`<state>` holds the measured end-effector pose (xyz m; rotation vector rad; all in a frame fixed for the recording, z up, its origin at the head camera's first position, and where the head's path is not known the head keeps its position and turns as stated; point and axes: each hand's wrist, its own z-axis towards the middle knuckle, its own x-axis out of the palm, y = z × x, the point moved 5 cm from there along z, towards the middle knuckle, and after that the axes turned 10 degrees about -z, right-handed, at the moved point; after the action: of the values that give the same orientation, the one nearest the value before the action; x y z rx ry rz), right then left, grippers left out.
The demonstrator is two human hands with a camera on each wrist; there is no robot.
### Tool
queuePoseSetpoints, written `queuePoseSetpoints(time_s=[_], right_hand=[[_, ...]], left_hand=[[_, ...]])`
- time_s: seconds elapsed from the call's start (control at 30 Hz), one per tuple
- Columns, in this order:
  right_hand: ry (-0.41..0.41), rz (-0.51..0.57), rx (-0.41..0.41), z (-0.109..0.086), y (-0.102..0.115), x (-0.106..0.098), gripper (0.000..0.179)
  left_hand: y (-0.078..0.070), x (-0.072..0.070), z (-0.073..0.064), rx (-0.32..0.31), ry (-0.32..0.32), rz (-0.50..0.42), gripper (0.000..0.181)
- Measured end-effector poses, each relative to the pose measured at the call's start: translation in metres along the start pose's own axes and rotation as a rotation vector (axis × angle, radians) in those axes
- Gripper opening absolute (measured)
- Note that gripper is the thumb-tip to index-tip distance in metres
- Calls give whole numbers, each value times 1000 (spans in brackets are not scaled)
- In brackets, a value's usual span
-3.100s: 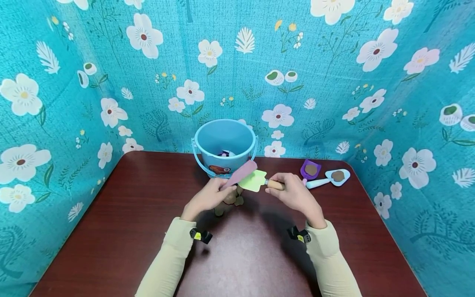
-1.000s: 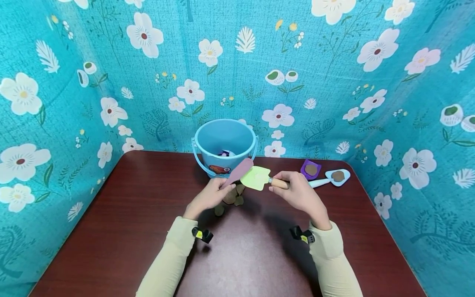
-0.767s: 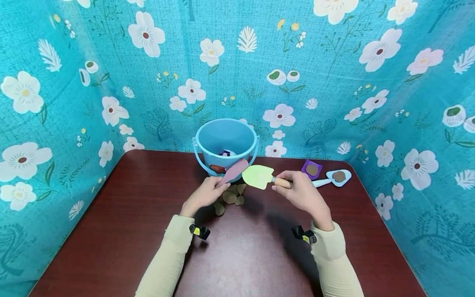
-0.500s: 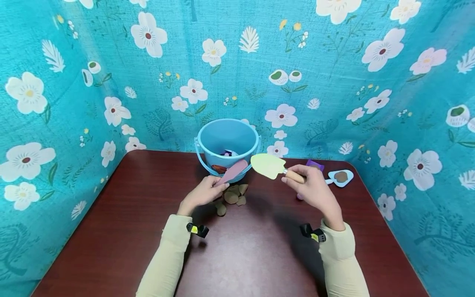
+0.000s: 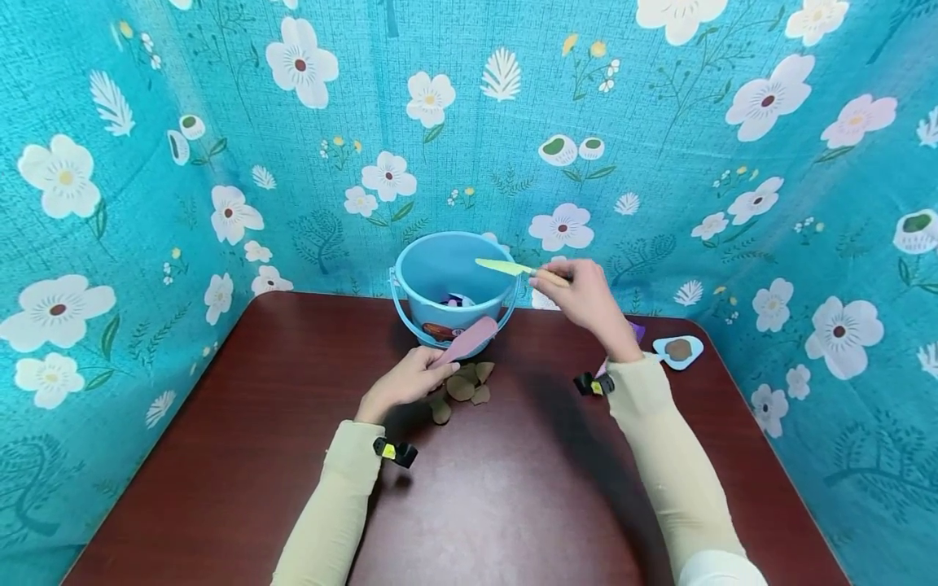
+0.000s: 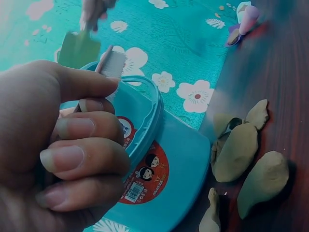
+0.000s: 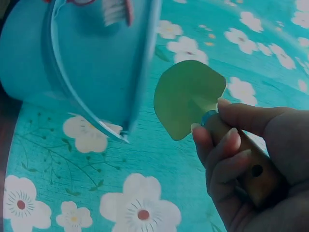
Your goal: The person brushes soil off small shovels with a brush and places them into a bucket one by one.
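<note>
My left hand (image 5: pixel 409 378) grips a pink-backed brush (image 5: pixel 471 339) in front of the blue bucket (image 5: pixel 425 319); its white bristles show in the left wrist view. Over the bucket's right rim, my right hand (image 5: pixel 584 295) holds a small trowel by its wooden handle (image 7: pixel 248 162). The trowel's yellow-green blade (image 5: pixel 506 266) points left across the bucket opening and appears nearly edge-on in the head view. Below the left hand, several brown, flat rounded pieces (image 6: pixel 236 152) lie on the table at the bucket's foot, partly hidden in the head view.
Small dark and white things (image 5: pixel 456 301) lie inside the bucket. At the back right are a light blue toy shovel (image 5: pixel 662 345) bearing a brown piece (image 5: pixel 679 350) and a purple shovel (image 5: pixel 639 331), mostly hidden by my right arm. A floral curtain (image 5: pixel 623 98) hangs behind the table.
The trowel, earlier flat beside the brush in front of the bucket, has moved away from it, up and over the rim, and turned edge-on. The brush has shifted slightly left and down.
</note>
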<state>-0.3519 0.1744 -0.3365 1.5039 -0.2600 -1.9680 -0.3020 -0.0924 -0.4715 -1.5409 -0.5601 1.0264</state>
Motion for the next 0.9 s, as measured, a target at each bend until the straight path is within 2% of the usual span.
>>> queuePoseSetpoints(time_s=[0.17, 0.37, 0.5, 0.7, 0.9], right_hand=[[43, -25, -8, 35, 6, 19, 26], [193, -78, -19, 66, 19, 49, 26], [274, -135, -14, 79, 26, 70, 24], [297, -299, -19, 95, 31, 95, 25], [388, -337, -30, 100, 31, 117, 37]], left_hand=[[2, 0, 1, -15, 16, 28, 35], [1, -1, 2, -16, 22, 39, 39], [1, 1, 3, -14, 26, 48, 40], [3, 3, 4, -13, 25, 85, 37], [4, 4, 4, 1, 21, 107, 41]])
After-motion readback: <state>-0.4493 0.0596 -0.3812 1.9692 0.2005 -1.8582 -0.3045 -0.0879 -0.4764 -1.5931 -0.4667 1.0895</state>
